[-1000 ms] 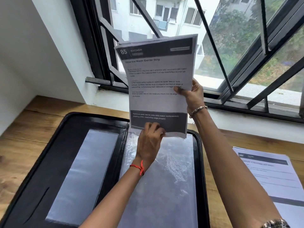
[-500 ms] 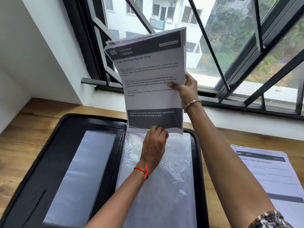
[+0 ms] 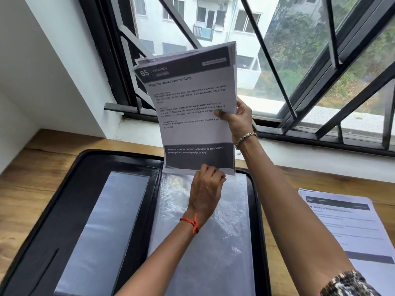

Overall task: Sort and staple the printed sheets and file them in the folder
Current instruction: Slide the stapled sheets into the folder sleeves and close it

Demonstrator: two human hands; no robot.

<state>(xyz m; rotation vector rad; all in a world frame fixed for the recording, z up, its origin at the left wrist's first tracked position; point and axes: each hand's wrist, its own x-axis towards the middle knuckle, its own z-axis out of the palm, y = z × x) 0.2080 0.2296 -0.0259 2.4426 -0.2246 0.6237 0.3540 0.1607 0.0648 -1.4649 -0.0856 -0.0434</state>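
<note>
Over the last second very little has shifted: the printed sheets (image 3: 192, 124) stay upright at 12 o'clock above the open black folder (image 3: 64, 199). Their bottom edge is still at the mouth of the clear plastic sleeve (image 3: 224, 242) and has not visibly gone in. That suggests filing has begun but the feed into the sleeve has not. The right hand (image 3: 239, 118) pinches the sheets' right edge at 3 o'clock, thumb on the front and fingers behind. The left hand (image 3: 205, 189) is at 6 o'clock with its fingers curled onto the bottom edge; whether they also catch the sleeve's lip I cannot tell. Several pages fan out at the top left corner, but no staple shows. The front page reads "85 KITCHEN" and "Wipe the Water Barrier Strip", and its dark footer ends "cleaning cloth, countertop edge (empty)". At 4 o'clock a second paper stack (image 3: 350, 227) lies on the wooden desk (image 3: 32, 167), its heading partly legible as "Delivery of Beverages".
</note>
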